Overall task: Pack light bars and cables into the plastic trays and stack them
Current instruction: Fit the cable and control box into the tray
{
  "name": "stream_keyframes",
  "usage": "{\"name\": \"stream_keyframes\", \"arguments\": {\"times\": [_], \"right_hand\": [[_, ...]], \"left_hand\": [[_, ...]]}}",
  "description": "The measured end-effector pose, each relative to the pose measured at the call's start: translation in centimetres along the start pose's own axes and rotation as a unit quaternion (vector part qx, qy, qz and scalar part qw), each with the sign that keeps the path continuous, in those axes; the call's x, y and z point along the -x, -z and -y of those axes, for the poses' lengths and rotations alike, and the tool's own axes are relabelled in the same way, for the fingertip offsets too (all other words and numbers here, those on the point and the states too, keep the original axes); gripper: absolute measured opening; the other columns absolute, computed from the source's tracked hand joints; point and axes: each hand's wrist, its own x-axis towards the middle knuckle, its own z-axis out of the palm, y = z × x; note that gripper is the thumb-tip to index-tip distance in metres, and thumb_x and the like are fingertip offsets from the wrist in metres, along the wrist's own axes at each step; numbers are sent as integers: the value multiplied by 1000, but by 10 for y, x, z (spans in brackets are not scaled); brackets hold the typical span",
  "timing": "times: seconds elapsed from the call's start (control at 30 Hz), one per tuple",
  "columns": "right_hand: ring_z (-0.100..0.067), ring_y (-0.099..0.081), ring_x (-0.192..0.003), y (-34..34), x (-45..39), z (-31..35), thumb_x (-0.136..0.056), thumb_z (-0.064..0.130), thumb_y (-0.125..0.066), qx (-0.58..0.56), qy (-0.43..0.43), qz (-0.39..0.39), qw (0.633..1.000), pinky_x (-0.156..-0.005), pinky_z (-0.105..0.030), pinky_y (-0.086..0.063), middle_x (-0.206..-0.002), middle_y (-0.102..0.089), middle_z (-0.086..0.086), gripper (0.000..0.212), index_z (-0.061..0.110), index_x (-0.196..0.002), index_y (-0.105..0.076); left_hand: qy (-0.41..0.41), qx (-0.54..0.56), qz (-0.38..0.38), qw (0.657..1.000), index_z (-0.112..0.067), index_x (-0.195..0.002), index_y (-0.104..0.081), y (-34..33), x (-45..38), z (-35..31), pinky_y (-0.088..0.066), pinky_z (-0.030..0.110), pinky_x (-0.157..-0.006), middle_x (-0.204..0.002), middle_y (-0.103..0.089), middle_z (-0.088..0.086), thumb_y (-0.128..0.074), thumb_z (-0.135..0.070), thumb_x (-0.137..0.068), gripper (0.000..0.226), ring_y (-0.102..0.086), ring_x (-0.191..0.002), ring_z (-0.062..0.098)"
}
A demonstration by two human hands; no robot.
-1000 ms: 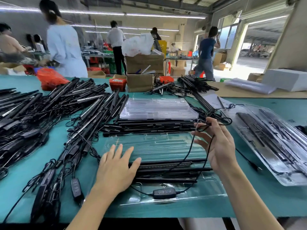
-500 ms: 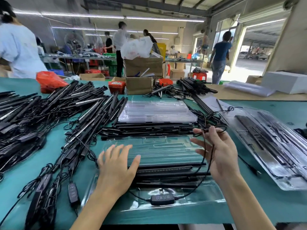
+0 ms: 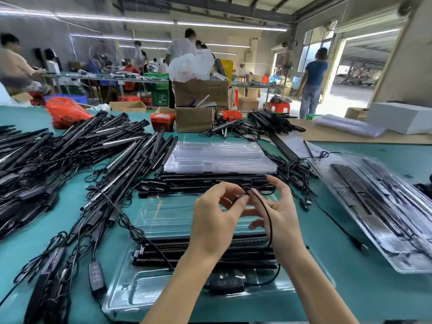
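Pinching the cable (image 3: 264, 206) between both my left hand (image 3: 215, 220) and right hand (image 3: 280, 216) above the tray (image 3: 131, 291), apparently coiling it; slack could snag the light bars (image 3: 210, 253).

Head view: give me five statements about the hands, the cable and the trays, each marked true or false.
1. Both hands, left hand and right hand, are raised over the near tray. True.
2. The left hand pinches the black cable. True.
3. The near tray holds no light bars. False: black light bars lie across it.
4. The inline controller lies in the near tray's front compartment. True.
5. The stack of clear trays stands to the right of the packed tray. False: it is to its left, beyond the hands.
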Motion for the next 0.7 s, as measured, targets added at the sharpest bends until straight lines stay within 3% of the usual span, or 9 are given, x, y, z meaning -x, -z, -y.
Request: {"name": "stream_keyframes", "arguments": {"times": [0.1, 0.23, 0.37, 0.53, 0.63, 0.7], "right_hand": [[-23, -76, -74, 2, -3, -3, -96, 24, -63, 47, 18, 10, 999, -48, -24, -52, -104, -71, -20, 33, 29, -116, -37], [-20, -75, -76, 6, -5, -6, -102, 11, -55, 76, 23, 46, 996, -46, -25, -54, -78, -75, -7, 16, 19, -108, -43], [-23, -75, -77, 6, -7, -7, -100, 10, -59, 80, 17, 30, 996, -44, -29, -54, -76, -74, -7, 4, 10, -102, -56], [-27, -75, -77, 5, -5, -6, -99, 9, -60, 106, 15, 48, 993, -43, -29, -52, -74, -74, -10, 13, 21, -94, -63], [-53, -62, -73, 6, -4, -4, -98, 7, -60, 107, 38, 67, 991, -46, -36, -49, -75, -71, -20, 23, 28, -89, -63], [-50, -59, -66, 6, -3, -4, -98, 6, -59, 105, 46, 69, 991, -44, -33, -50, -70, -68, -19, 26, 31, -90, -64]], "left_hand": [[24, -2, 1, 1000, -23, -88, -76, 2, -2, 6, -51, 15, -68, -81, -71, -10, -77, -16, -87, 7, -67, -78, 9], [37, 13, 7, 999, -26, -82, -75, 6, -5, 11, -51, 18, -65, -76, -71, -8, -76, -17, -87, 10, -65, -71, 9], [100, 81, 33, 991, -30, -76, -76, 7, -6, 11, -53, 22, -54, -69, -72, -5, -69, -18, -93, 22, -64, -63, 7], [177, 133, 61, 973, -14, -81, -78, 12, -10, 16, -52, 23, -51, -65, -72, 4, -71, -7, -89, 13, -63, -58, 12], [182, 134, 89, 970, -19, -79, -80, 15, -10, 20, -53, 23, -49, -74, -76, 6, -74, -4, -86, 17, -69, -66, 13], [171, 150, 107, 968, -23, -80, -81, 18, -7, 23, -54, 24, -49, -79, -77, 6, -78, -5, -83, 18, -72, -72, 14]]}}
